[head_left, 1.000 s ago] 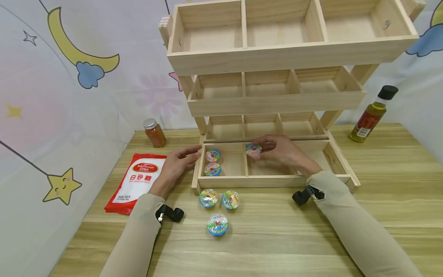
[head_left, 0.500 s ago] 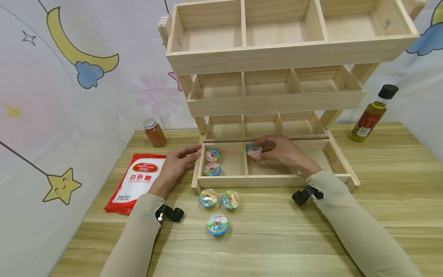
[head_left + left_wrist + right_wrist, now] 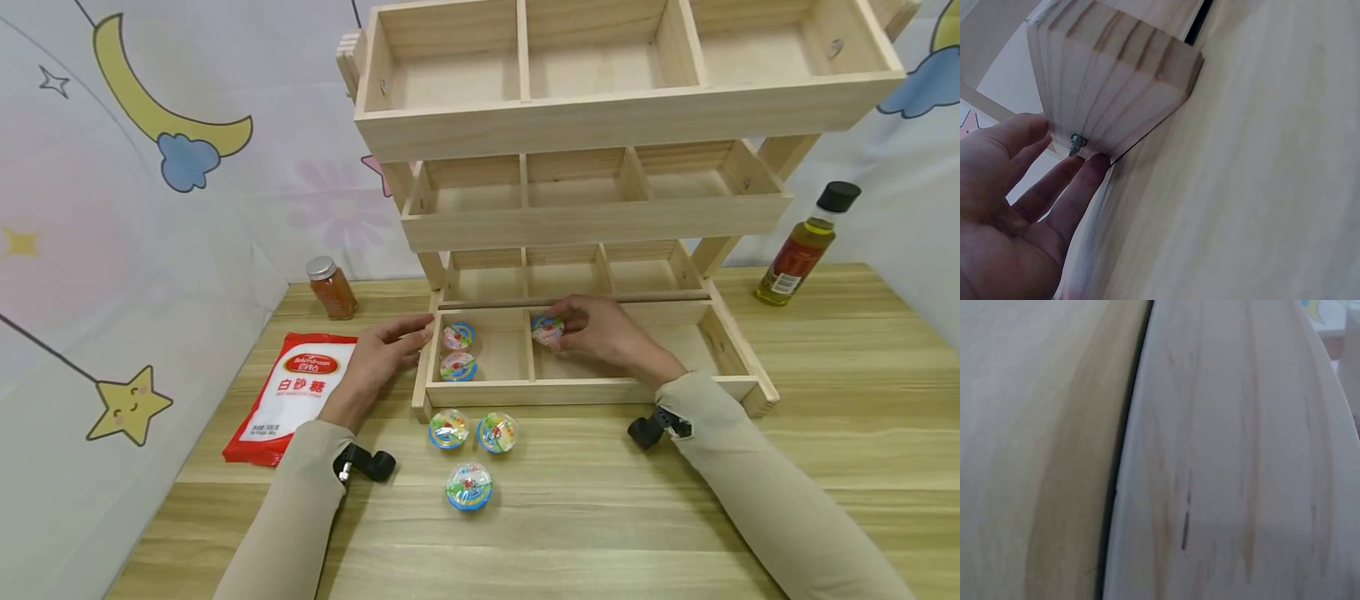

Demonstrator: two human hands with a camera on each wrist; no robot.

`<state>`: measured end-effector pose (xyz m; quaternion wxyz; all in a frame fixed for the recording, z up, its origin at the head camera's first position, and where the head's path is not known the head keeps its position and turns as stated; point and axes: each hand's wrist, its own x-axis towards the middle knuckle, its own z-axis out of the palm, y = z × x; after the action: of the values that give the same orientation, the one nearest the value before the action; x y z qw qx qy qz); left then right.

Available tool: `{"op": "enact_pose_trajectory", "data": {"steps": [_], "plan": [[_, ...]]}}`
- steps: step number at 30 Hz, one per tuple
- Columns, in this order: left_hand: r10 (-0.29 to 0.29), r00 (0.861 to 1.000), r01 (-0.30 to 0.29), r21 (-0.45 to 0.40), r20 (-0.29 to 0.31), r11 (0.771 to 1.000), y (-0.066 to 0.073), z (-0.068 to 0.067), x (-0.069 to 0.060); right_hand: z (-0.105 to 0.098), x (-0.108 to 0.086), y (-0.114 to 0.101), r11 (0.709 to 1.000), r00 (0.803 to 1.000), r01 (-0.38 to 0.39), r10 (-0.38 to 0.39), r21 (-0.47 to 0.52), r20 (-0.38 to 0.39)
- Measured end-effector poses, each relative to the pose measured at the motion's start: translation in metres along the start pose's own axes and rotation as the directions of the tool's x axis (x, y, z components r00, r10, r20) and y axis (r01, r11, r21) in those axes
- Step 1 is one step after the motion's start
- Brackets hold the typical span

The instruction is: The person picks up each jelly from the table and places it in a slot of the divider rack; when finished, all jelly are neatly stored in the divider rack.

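The right hand (image 3: 603,332) pinches a small lidded cup (image 3: 547,330) at the left end of the bottom tray's middle compartment, beside the divider. Two similar cups, one (image 3: 458,336) behind the other (image 3: 458,367), lie in the left compartment. The left hand (image 3: 378,362) rests its fingertips on the outer left side of the bottom tray (image 3: 480,392); in the left wrist view this hand (image 3: 1022,206) has its fingers extended against the wooden end piece (image 3: 1104,81). Only the tray's front board (image 3: 1241,456) and tabletop show in the right wrist view.
Three more cups (image 3: 448,429) (image 3: 497,432) (image 3: 468,486) stand on the table before the tray. A red-white bag (image 3: 300,392) and a spice jar (image 3: 332,288) are at left, an oil bottle (image 3: 802,250) at right. Upper shelf trays (image 3: 630,117) overhang the bottom one.
The view has shifted slightly. The right hand keeps hold of the cup near the divider, with only a slight change of position. The left hand stays at the tray's side.
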<state>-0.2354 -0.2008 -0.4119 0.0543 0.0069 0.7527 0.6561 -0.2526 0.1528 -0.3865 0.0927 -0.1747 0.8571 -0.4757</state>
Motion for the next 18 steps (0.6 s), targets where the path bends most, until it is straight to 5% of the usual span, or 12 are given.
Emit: {"op": "enact_pose_trajectory", "data": {"steps": [18], "plan": [[-0.005, 1.0, 0.005, 0.008, -0.005, 1.0, -0.0021, -0.0008, 0.0011, 0.0029, -0.001, -0.0026, 0.996, 1.0, 0.028, -0.028, -0.084, -0.005]]}}
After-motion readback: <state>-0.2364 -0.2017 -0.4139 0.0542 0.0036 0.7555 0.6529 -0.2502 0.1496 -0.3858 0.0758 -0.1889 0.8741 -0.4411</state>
